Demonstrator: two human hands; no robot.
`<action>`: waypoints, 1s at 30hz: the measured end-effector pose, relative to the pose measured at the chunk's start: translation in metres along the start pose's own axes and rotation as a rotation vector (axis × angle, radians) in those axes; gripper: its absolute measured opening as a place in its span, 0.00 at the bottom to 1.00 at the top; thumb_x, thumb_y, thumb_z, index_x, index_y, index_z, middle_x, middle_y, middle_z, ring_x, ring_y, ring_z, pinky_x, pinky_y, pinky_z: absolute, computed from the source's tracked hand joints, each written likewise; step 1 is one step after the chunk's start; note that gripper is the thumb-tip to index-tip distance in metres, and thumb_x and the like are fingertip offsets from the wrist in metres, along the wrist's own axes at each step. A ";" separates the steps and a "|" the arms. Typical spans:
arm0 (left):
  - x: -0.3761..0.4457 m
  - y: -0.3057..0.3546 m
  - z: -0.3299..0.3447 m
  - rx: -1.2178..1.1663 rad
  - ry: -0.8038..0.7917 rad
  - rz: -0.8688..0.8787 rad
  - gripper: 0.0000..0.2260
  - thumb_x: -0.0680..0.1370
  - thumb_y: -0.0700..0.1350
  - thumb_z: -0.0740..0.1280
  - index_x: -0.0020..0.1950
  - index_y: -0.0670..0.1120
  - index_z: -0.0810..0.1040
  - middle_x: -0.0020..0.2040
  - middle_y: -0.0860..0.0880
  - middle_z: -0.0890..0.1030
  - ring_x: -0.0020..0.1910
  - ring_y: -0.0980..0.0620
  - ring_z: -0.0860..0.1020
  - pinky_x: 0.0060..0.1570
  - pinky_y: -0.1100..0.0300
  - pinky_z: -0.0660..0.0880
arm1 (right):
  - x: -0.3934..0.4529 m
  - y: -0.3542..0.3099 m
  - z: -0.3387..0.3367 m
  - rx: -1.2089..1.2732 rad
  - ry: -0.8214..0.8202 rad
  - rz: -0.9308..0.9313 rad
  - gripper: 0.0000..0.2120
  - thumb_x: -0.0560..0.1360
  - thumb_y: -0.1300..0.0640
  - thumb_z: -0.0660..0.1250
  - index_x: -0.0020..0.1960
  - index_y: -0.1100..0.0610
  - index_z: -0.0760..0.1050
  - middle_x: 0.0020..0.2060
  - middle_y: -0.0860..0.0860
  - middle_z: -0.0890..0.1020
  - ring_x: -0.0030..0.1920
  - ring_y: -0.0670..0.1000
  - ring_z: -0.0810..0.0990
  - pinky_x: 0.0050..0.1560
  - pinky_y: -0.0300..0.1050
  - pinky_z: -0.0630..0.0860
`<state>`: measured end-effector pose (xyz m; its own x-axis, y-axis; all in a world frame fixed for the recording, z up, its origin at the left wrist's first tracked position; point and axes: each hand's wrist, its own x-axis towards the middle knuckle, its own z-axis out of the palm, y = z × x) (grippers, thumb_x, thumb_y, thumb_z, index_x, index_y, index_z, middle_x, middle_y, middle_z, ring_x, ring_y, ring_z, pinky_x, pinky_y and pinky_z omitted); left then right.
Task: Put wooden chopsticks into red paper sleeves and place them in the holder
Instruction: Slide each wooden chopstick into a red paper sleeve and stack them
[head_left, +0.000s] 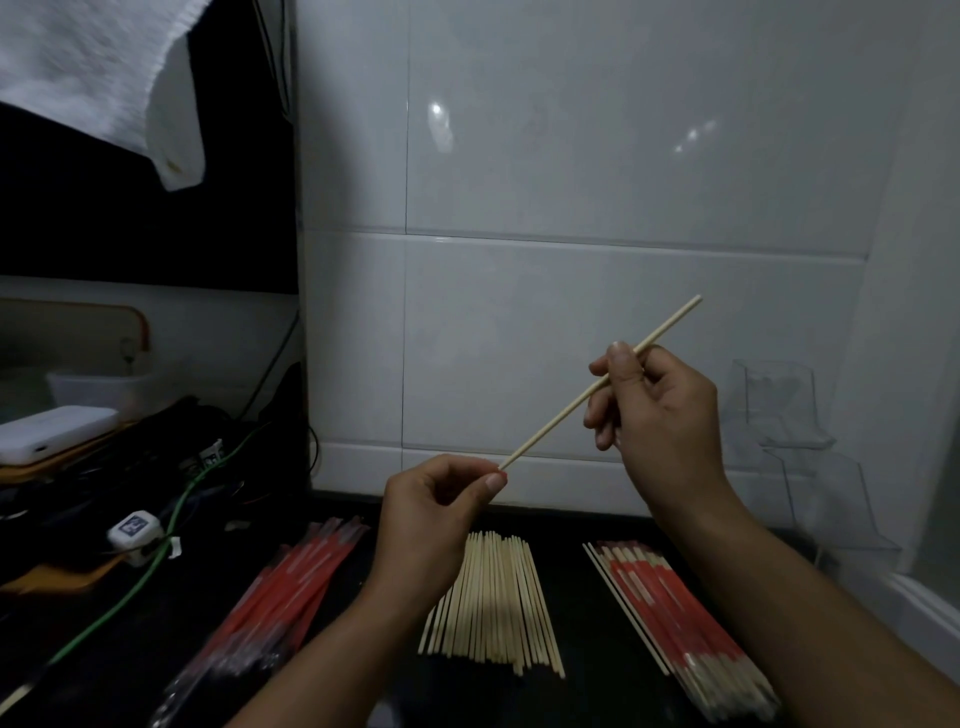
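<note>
Both forearms reach in from the bottom edge. Above them, the right hand (657, 410) curls its fingers round a single wooden chopstick (561, 415), held slanting up to the right. The left hand (436, 506) pinches that chopstick's lower tip between thumb and forefinger. Below, on the dark bench (582, 675), lie three piles: empty red sleeves (291, 587) at left, bare chopsticks (493, 603) in the middle, sleeved chopsticks (675, 618) at right. A clear holder (795, 431) stands against the white tiled wall (571, 182).
</note>
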<state>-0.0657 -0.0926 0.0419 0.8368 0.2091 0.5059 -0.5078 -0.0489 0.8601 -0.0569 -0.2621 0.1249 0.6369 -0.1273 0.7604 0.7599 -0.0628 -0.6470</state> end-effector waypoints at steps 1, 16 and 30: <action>0.000 0.000 0.000 0.000 0.000 -0.003 0.04 0.73 0.38 0.73 0.45 0.46 0.85 0.41 0.50 0.86 0.44 0.54 0.84 0.44 0.66 0.79 | -0.001 0.000 0.000 -0.003 -0.005 0.001 0.14 0.83 0.56 0.59 0.43 0.61 0.76 0.26 0.55 0.77 0.23 0.50 0.72 0.25 0.41 0.71; -0.006 0.001 0.001 0.004 -0.010 0.025 0.08 0.77 0.37 0.69 0.44 0.48 0.84 0.42 0.50 0.86 0.46 0.54 0.84 0.45 0.64 0.80 | -0.003 0.003 -0.002 -0.002 -0.020 0.020 0.13 0.82 0.56 0.59 0.43 0.61 0.76 0.25 0.55 0.77 0.23 0.49 0.72 0.25 0.40 0.72; -0.006 0.001 0.006 -0.021 -0.086 0.046 0.06 0.79 0.35 0.66 0.47 0.41 0.82 0.43 0.48 0.86 0.46 0.54 0.85 0.45 0.67 0.79 | -0.001 0.006 -0.006 -0.102 -0.256 0.079 0.12 0.82 0.56 0.60 0.45 0.62 0.78 0.29 0.55 0.80 0.25 0.50 0.75 0.28 0.37 0.72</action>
<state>-0.0707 -0.0995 0.0402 0.8264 0.1226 0.5496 -0.5497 -0.0360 0.8346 -0.0541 -0.2678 0.1197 0.7157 0.1173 0.6885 0.6977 -0.1633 -0.6975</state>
